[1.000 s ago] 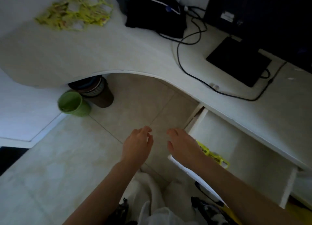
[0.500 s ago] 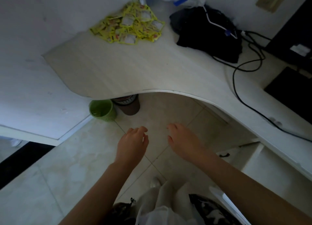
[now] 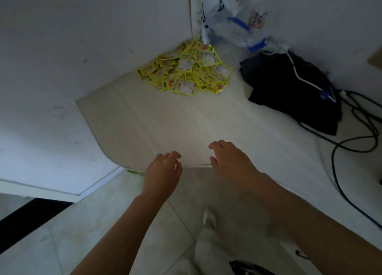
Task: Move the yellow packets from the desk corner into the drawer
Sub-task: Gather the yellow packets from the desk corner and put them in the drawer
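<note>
the yellow packets lie in a loose heap on the desk, pushed into its far corner where the two walls meet, with a clear plastic bag just behind the heap and a black bundle of cloth with a tangle of black cables to the right of it. well short of the heap, at the desk's near curved edge, the left hand and the right hand hover side by side, both empty, fingers spread and loosely curled, palms down. the drawer is out of view.
</note>
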The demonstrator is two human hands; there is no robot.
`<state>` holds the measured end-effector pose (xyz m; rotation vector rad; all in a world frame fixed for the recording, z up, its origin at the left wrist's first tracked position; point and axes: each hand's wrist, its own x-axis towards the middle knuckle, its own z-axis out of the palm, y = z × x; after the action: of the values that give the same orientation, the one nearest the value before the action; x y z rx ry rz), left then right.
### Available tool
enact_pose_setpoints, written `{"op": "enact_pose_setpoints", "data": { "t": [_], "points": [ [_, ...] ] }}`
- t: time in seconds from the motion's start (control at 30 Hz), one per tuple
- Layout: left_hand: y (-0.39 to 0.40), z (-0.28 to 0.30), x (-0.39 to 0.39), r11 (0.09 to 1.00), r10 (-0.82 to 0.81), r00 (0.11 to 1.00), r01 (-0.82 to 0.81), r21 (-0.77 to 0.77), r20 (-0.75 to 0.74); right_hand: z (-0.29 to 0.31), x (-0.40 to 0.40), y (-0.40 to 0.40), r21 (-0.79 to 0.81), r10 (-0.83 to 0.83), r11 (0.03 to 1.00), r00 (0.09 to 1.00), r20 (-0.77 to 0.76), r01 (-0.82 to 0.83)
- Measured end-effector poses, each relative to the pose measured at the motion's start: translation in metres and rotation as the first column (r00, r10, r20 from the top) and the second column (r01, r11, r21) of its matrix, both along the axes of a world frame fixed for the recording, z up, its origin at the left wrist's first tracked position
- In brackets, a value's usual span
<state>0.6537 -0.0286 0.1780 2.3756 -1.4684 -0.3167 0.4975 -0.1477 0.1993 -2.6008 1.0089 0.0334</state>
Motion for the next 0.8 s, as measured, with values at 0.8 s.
{"op": "enact_pose_setpoints", "data": {
  "t": [0.8],
  "points": [
    [-0.259, -0.013, 0.178, 0.964, -0.185, 0.983, 0.177, 0.199, 0.018, -0.018, 0.151, -0.248, 0.036, -0.119, 0.992, 0.985, -0.127, 0.124]
  ]
}}
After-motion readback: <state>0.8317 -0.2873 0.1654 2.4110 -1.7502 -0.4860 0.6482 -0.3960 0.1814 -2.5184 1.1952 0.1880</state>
